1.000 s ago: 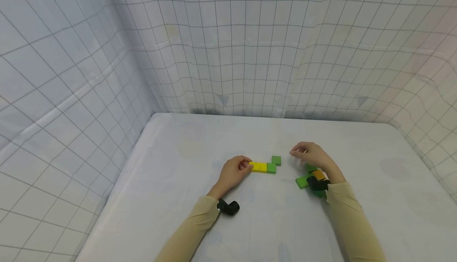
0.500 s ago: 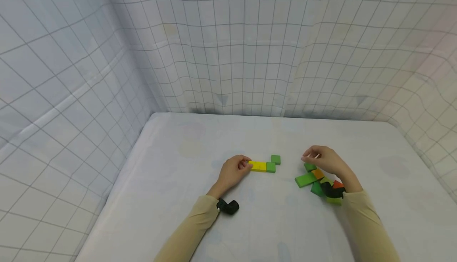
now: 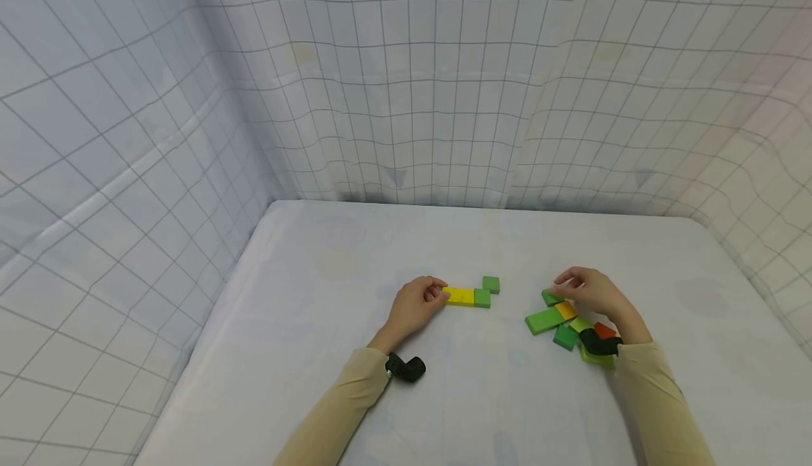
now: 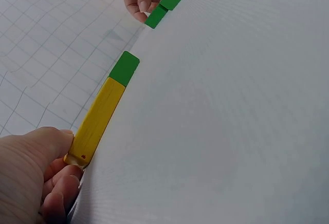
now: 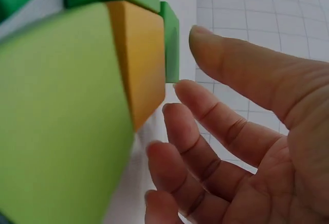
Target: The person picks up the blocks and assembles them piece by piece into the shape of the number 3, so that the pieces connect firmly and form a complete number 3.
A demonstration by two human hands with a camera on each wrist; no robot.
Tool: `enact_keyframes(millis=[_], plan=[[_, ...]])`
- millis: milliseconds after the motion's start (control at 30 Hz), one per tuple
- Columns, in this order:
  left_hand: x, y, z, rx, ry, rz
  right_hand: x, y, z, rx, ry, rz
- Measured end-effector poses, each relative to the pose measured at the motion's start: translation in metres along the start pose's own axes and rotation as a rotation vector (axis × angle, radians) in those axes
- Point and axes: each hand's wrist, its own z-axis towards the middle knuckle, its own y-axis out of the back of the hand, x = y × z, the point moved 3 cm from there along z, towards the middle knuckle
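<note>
A yellow block [image 3: 461, 297] lies flat on the table, its left end pinched between the thumb and fingers of my left hand [image 3: 414, 305]. Against the yellow block's right end sits a small green block [image 4: 125, 69]. Another green square block [image 3: 491, 284] lies just behind it, corner to corner. To the right, my right hand [image 3: 590, 291] reaches over a loose pile, thumb and fingers apart, nothing between them. Its fingertips are right at a green block [image 5: 172, 43] on the pile's far side. An orange block [image 5: 145, 62] stands between that block and a lime-green one [image 5: 61, 121].
The pile also has a long green block [image 3: 542, 321], a dark green block [image 3: 565, 337] and a red block [image 3: 605, 330], partly hidden by the right wrist camera [image 3: 600, 344]. White cloth covers the table [image 3: 355, 247]; gridded curtains [image 3: 406, 99] enclose it.
My right hand has drawn back rightward from beside the rear green square to the pile's far edge, uncovering more blocks. The left hand has stayed at the yellow block.
</note>
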Motion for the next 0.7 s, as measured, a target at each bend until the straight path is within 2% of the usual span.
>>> enact_keyframes(millis=[133, 300, 700], plan=[[0.000, 0.000, 0.000, 0.000, 0.001, -0.004, -0.005, -0.001, 0.000, 0.024, -0.027, 0.001], [0.000, 0.000, -0.001, 0.004, 0.006, -0.006, -0.005, -0.003, 0.003, 0.039, -0.011, -0.011], [0.002, -0.001, 0.000, 0.003, 0.007, -0.006, 0.013, -0.011, 0.012, 0.053, 0.034, -0.065]])
